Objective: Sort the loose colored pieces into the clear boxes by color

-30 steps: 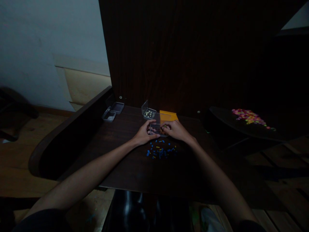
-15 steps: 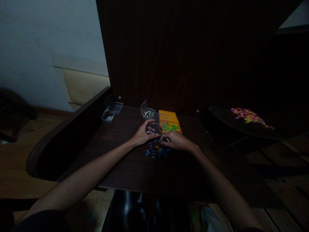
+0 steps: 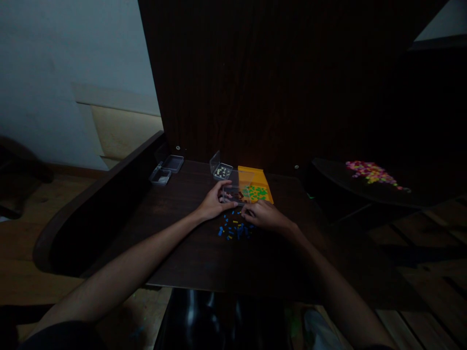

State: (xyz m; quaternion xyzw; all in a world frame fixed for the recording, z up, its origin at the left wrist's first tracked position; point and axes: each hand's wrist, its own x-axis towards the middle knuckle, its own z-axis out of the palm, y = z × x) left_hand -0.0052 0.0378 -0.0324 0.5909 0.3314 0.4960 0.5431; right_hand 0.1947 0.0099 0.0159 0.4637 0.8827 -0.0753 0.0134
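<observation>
On a dark wooden table point(image 3: 189, 253), my left hand point(image 3: 212, 204) rests with its fingers curled around the near left side of a small clear plastic box point(image 3: 237, 190) whose lid stands open. My right hand point(image 3: 263, 215) lies just right of a scatter of small blue and yellow pieces point(image 3: 234, 229), fingertips pinched together at the pile's upper edge; what they hold is too small to see. Behind the box lies an orange tray point(image 3: 260, 181) with green pieces point(image 3: 258, 193) on it.
A second open clear box point(image 3: 220, 169) with pale pieces stands behind the first. Two more clear boxes point(image 3: 166, 170) sit at the table's far left corner. A dark round surface to the right bears a heap of pink and yellow pieces point(image 3: 370, 173). A dark wooden panel rises behind.
My right hand has drawn back from the clear box and orange tray down to the pile of blue pieces, uncovering the green pieces. The left hand stays on the box.
</observation>
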